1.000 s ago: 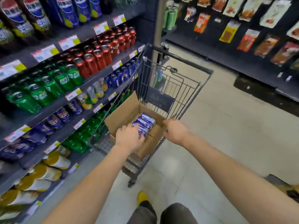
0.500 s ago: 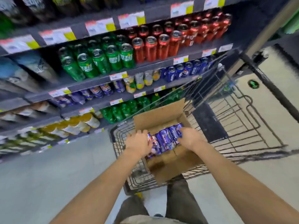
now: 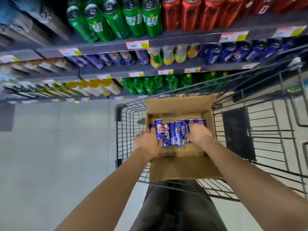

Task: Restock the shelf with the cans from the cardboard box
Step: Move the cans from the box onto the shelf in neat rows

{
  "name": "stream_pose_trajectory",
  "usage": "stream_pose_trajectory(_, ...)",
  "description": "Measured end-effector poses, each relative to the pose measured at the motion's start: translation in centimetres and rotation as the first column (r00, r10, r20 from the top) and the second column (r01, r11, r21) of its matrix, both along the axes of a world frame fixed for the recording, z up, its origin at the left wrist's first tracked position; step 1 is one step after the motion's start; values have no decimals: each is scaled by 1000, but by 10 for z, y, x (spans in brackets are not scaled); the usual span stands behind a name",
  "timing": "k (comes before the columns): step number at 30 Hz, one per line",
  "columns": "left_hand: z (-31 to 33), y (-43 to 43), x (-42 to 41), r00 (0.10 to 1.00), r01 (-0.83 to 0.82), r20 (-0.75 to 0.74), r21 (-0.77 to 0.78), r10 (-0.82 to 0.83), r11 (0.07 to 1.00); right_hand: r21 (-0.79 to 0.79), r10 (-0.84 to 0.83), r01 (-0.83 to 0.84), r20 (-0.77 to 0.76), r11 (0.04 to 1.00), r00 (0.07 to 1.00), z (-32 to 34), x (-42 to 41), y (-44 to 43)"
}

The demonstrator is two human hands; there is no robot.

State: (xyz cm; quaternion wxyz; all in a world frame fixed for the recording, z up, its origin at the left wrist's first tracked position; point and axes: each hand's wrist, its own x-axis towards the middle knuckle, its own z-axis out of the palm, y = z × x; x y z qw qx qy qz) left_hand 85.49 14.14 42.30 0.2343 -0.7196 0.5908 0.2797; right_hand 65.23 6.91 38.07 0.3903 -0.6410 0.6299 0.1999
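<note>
An open cardboard box (image 3: 183,165) sits in a wire shopping cart (image 3: 270,147). Several slim blue cans (image 3: 176,134) lie side by side in a row inside the box. My left hand (image 3: 147,143) grips the left end of the row, fingers curled round the outermost can. My right hand (image 3: 198,135) presses on the right end, fingers over the cans there. The shelf (image 3: 166,42) ahead holds rows of green, red and blue cans behind price tags.
The cart's rim stands close to the shelf front. Grey floor (image 3: 58,147) spreads to the left. Green bottles (image 3: 150,84) and yellow bottles (image 3: 100,87) fill the lowest shelf. My legs in dark trousers (image 3: 176,205) are right behind the box.
The view has swung from along the aisle to face the shelf and look down into the box. My right hand left the box edge, and both hands closed in on the ends of the can row.
</note>
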Motion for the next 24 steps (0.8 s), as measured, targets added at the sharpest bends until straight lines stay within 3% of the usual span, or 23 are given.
stream_pose_trajectory(5,-39,-5,2,999,-39,-6,23,39,999,98,-15,19,-41,995,999,-34,5,-2)
stream_pose_trajectory(14,-134,-19,1,933,-320,-145,95,331,943,88,-169,172,-41,981,985,-113,7,-15)
stream_pose_trajectory(20,-191,-33,-9,890,-435,-178,-52,420,899,115,-366,361,21,925,931,-168,21,-13)
stream_pose_trajectory(24,-221,-38,-16,854,-512,-176,-111,490,852,85,-408,403,43,911,912,-200,34,-7)
